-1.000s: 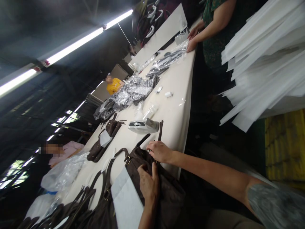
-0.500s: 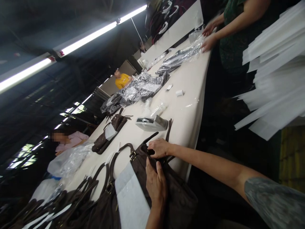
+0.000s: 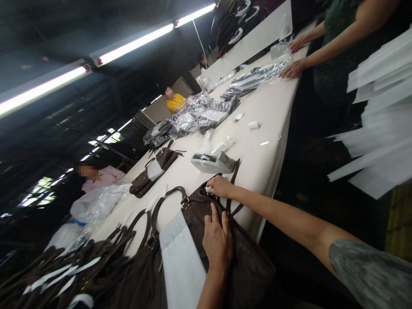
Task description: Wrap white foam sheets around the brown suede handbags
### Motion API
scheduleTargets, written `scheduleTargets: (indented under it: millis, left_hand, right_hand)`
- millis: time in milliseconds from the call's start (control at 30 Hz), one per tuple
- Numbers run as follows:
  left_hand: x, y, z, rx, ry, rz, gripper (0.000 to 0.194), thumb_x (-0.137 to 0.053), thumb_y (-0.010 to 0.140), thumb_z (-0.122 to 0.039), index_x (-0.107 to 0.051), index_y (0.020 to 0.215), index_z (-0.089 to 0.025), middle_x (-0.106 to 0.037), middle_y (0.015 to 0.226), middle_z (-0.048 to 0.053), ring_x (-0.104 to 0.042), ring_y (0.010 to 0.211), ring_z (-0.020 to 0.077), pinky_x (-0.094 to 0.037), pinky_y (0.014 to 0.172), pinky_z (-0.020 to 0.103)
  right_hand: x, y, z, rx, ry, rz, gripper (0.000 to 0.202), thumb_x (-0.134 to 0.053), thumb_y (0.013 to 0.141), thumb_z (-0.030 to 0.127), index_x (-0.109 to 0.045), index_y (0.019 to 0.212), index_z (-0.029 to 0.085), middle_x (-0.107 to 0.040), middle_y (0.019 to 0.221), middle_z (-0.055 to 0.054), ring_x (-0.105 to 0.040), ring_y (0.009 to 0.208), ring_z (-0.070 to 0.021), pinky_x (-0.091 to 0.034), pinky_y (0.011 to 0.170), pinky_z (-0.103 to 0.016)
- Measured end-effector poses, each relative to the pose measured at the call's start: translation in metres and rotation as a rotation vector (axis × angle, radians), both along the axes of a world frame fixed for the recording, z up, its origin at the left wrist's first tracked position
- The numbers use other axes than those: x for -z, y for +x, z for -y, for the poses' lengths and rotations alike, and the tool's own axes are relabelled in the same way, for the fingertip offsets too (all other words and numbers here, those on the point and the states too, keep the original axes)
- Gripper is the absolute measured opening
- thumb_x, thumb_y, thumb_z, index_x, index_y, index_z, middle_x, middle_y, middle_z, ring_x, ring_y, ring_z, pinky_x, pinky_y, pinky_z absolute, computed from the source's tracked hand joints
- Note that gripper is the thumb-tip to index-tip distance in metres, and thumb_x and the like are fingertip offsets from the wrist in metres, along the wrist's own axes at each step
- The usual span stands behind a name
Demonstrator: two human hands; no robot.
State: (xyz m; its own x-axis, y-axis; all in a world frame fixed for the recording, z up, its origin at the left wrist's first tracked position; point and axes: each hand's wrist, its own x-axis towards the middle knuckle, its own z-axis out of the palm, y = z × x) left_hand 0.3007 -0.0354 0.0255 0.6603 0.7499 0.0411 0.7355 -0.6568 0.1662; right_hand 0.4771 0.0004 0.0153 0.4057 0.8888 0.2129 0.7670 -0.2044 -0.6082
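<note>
A dark brown bag (image 3: 247,257) lies at the near edge of the table, a pale paper strip (image 3: 182,257) across its side. My left hand (image 3: 218,240) rests flat on the bag, fingers spread. At the bag's upper opening, my right hand (image 3: 220,187) has its fingers pinched together. Something small and white shows at those fingertips, too small to name. The bag's curved handle (image 3: 167,195) lies to the left of my hands, and a dark strap (image 3: 234,180) stands just right of my right hand.
Beyond the bag sits a grey tape dispenser (image 3: 213,163). More brown bags (image 3: 106,274) are heaped at lower left; another (image 3: 154,170) lies farther up. Plastic-wrapped bags (image 3: 199,116) cover the far table (image 3: 257,148). A person's hands (image 3: 294,68) touch plastic; white strips (image 3: 383,111) hang right.
The view has shifted, so the table items appear farther right. My right hand's fingertips now show something white at the opening. My left hand stays spread on the bag.
</note>
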Motion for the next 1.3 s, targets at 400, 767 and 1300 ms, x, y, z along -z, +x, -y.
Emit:
scheduleTargets:
  millis: [400, 767, 1300]
  left_hand:
    - [-0.011, -0.001, 0.001, 0.136, -0.045, -0.021, 0.060, -0.031, 0.092, -0.054, -0.041, 0.139, -0.018, -0.054, 0.116, 0.016, -0.060, 0.100, 0.0332, -0.050, 0.079, 0.042]
    - [-0.043, -0.072, -0.003, 0.381, -0.192, 0.098, 0.038, -0.043, 0.090, -0.039, -0.063, 0.117, -0.021, -0.060, 0.102, 0.011, -0.058, 0.101, 0.0255, -0.051, 0.085, 0.036]
    - [-0.045, -0.192, 0.121, -0.055, 0.241, 0.988, 0.029, -0.050, 0.080, -0.012, -0.066, 0.105, -0.012, -0.063, 0.110, 0.007, -0.058, 0.103, 0.0172, -0.050, 0.095, 0.028]
  right_hand:
    - [-0.030, -0.055, 0.003, -0.142, 0.163, -0.602, 0.019, -0.051, 0.089, 0.019, -0.067, 0.081, 0.013, -0.070, 0.075, -0.006, -0.065, 0.067, -0.0142, -0.052, 0.071, -0.026]
    - [-0.024, -0.066, -0.017, 0.094, 0.021, -0.674, 0.010, -0.056, 0.083, 0.011, -0.063, 0.075, 0.013, -0.067, 0.066, -0.007, -0.064, 0.061, -0.0147, -0.050, 0.068, -0.027]
    - [-0.008, -0.074, -0.019, 0.328, -0.103, 0.226, 0.014, -0.056, 0.074, 0.027, -0.067, 0.080, 0.021, -0.053, 0.055, -0.002, -0.050, 0.058, -0.0216, -0.038, 0.068, -0.034]
